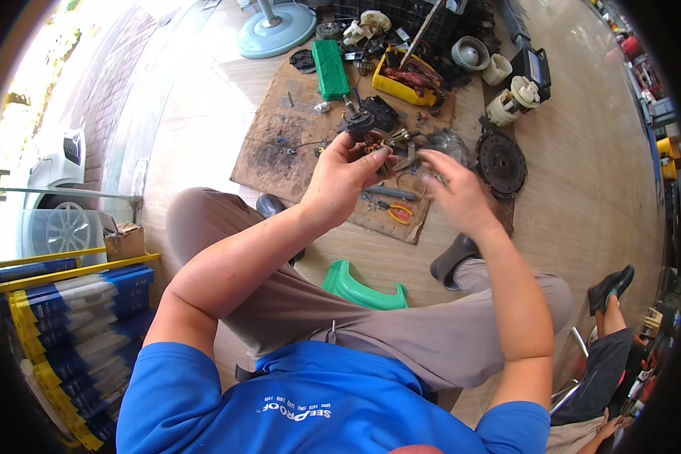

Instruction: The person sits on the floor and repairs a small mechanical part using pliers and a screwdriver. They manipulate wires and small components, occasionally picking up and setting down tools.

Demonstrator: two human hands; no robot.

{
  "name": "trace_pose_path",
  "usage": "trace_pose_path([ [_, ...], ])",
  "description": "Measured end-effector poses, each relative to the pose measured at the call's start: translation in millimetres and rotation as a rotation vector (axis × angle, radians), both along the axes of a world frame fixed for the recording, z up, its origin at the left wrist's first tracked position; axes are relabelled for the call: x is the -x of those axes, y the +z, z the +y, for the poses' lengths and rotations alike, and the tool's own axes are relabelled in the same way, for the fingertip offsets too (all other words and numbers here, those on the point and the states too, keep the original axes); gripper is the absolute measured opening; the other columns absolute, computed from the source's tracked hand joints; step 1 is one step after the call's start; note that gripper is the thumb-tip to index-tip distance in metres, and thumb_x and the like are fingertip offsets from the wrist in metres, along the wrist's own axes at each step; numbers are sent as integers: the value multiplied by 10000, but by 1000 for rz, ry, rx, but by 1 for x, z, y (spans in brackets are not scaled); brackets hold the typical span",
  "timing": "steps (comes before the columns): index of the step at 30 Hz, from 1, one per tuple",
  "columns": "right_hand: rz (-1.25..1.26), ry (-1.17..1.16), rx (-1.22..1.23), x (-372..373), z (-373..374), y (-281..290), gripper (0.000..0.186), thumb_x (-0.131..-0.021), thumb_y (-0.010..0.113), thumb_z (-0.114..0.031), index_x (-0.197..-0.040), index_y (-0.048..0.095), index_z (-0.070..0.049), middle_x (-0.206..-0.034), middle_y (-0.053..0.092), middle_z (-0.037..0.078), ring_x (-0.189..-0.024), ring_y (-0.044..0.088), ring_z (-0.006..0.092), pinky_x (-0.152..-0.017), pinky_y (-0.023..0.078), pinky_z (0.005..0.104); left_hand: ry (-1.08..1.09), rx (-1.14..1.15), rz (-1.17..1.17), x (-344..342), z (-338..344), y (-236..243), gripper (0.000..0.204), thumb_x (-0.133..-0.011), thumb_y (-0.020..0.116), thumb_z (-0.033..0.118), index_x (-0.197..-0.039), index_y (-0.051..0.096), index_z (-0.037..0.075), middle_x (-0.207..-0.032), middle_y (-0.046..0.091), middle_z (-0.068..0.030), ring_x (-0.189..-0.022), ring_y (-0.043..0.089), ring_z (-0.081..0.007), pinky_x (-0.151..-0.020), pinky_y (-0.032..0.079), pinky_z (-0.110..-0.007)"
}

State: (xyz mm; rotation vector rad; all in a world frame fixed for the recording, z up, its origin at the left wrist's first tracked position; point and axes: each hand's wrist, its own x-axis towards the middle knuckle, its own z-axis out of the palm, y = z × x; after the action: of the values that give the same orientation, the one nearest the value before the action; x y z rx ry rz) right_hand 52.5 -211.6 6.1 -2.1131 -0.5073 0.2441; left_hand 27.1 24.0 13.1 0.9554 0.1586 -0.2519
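Note:
In my left hand (339, 178), thumb and fingers are closed round a small motor part (377, 145) with coppery windings and metal pieces. A dark part with a ribbed metal shaft (352, 117) shows just beyond those fingers; whether it is joined to the held part I cannot tell. My right hand (461, 193) hovers to the right, its thumb and fingers apart and partly blurred, with nothing visible between them. Below the hands, yellow-handled pliers (399, 214) and a dark grey bar-shaped tool (396, 194) lie on a stained cardboard sheet (261, 163).
Beyond are a green case (330, 69), a yellow container (401, 89) of reddish parts and a white pump-like unit (513, 102). A dark round disc (501, 163) lies right. A green plastic stool (359, 287) sits between my legs. Another person's leg (601, 363) shows at right.

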Motion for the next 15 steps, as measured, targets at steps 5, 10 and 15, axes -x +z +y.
trace_pose_path([
  [5, 153, 44, -217, 18, 40, 11, 428, -993, 590, -11, -1419, 548, -1, -1325, 650, 150, -1162, 657, 210, -830, 595, 307, -72, 54, -38, 7, -2, -2, 273, -1010, 631, 34, -1278, 581, 46, -1202, 674, -94, -1094, 681, -191, -919, 593, -349],
  [10, 93, 100, -160, 15, 40, 24, 432, -962, 628, -10, -1388, 561, 14, -1100, 743, 168, -1007, 733, 222, -835, 580, 345, -103, 83, -25, 7, 5, 0, 279, -1020, 608, 27, -1296, 566, 37, -1213, 664, -97, -1107, 675, -190, -922, 593, -346],
  [15, -85, 132, -18, 15, 30, 29, 356, -915, 688, -94, -1262, 636, -34, -1015, 731, 191, -926, 714, 352, -778, 562, 423, -142, 128, 1, 11, 6, -1, 289, -1027, 596, 32, -1313, 550, 30, -1207, 654, -89, -1107, 670, -193, -921, 600, -370],
])
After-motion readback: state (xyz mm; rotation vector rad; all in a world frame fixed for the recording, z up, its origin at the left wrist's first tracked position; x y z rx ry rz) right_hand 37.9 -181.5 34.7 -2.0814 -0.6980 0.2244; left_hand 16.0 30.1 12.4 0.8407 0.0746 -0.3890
